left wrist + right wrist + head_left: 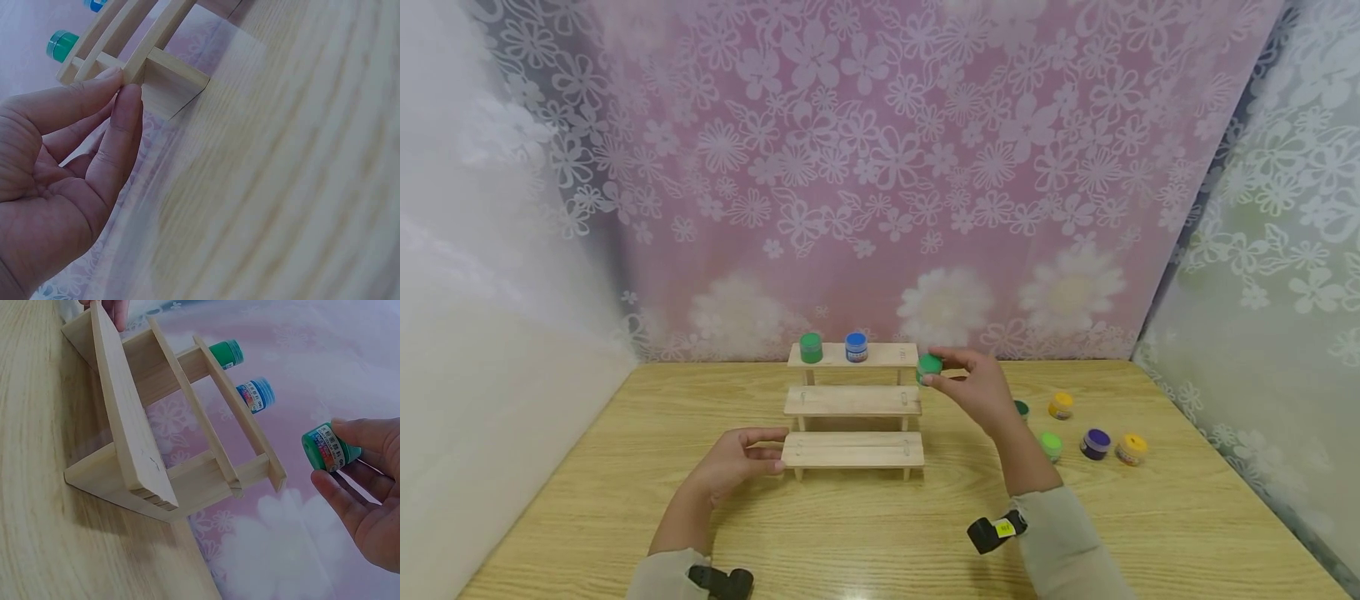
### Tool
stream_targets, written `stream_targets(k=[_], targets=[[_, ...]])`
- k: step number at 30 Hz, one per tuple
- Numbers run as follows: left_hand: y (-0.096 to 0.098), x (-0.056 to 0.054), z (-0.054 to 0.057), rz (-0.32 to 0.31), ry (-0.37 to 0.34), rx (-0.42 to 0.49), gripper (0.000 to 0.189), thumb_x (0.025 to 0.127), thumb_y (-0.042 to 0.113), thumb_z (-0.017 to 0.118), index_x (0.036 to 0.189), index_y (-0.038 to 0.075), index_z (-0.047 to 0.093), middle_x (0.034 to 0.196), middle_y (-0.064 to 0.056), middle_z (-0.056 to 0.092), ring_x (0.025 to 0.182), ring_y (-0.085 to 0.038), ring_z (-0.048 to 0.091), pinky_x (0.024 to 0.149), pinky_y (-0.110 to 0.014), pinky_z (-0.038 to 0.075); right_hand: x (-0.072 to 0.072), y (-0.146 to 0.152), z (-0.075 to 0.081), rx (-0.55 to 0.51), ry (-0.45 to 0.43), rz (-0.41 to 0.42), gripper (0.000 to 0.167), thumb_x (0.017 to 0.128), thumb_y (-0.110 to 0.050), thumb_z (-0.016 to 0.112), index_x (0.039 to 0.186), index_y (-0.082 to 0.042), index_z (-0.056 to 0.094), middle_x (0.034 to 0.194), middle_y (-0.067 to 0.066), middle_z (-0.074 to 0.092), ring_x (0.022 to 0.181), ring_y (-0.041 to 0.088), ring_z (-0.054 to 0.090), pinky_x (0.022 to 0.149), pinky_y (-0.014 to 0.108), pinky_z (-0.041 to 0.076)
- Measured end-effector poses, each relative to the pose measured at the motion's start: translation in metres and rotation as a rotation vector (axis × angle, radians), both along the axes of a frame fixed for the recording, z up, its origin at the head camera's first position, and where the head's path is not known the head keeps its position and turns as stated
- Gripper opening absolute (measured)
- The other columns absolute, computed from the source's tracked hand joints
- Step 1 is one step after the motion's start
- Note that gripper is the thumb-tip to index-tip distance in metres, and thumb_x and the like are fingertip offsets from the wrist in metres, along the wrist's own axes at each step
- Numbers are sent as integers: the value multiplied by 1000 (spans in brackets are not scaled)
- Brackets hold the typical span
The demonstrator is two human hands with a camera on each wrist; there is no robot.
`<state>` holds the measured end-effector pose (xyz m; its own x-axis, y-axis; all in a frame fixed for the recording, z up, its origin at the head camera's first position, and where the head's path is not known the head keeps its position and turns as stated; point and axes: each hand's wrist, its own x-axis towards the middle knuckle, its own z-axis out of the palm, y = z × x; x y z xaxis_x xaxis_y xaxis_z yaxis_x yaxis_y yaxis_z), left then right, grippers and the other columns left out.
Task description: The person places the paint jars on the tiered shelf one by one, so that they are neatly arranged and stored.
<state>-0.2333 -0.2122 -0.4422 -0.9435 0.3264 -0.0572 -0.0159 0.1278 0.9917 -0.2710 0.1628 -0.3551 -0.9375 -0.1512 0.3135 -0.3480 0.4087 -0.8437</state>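
A three-step wooden stand [853,402] stands on the table, its steps rising toward the back. My left hand [736,461] pinches the left end of its lowest step between thumb and fingers, as the left wrist view shows. My right hand [983,393] grips a small green paint jar [326,450] with a printed label, held in the air close to the right end of the top step. On that top step sit another green paint jar [810,348] at the left and a blue paint jar [856,347] near the middle.
Right of the stand are two yellow jars [1062,406], a purple jar [1096,444], a light green jar [1050,447] and a dark green jar [1022,409], the last partly hidden by my right forearm. A flowered pink curtain [887,208] hangs behind the table.
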Motion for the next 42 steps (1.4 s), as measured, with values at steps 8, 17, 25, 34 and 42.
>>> stream_targets(k=[8, 17, 25, 34, 42], targets=[[0, -1, -1, 4, -5, 0, 62, 84, 3, 76, 138, -9, 49, 128, -25, 57, 105, -26, 63, 84, -37, 56, -10, -4, 8, 38, 12, 16, 47, 86, -21, 78, 130, -13, 64, 125, 9, 62, 112, 27, 58, 86, 41, 55], [0, -1, -2, 4, -2, -2, 61, 84, 3, 76, 138, -8, 49, 131, -25, 55, 107, -27, 63, 85, -38, 56, -22, -12, 15, 81, -26, 11, 47, 86, -20, 77, 131, -16, 64, 115, 12, 63, 104, 32, 63, 80, 41, 57], [0, -2, -2, 13, -8, -6, 61, 83, 3, 77, 137, -8, 50, 128, -24, 57, 105, -26, 63, 84, -38, 56, -35, -25, 19, 116, -39, 20, 47, 88, -18, 75, 133, -13, 62, 113, 10, 65, 104, 29, 63, 78, 39, 57], [-1, -4, -4, 16, -12, 2, 61, 83, 4, 77, 137, -7, 51, 126, -24, 59, 105, -25, 63, 84, -37, 56, -49, -36, 21, 133, -72, 35, 43, 92, -14, 70, 133, -9, 61, 119, 13, 62, 111, 29, 60, 83, 38, 56], [-2, -3, -5, 8, -16, 6, 62, 83, 5, 78, 137, -8, 51, 125, -24, 60, 104, -25, 64, 83, -36, 56, -56, -41, 17, 137, -94, 41, 43, 93, -13, 69, 134, -8, 59, 120, 13, 62, 111, 29, 59, 83, 36, 56]])
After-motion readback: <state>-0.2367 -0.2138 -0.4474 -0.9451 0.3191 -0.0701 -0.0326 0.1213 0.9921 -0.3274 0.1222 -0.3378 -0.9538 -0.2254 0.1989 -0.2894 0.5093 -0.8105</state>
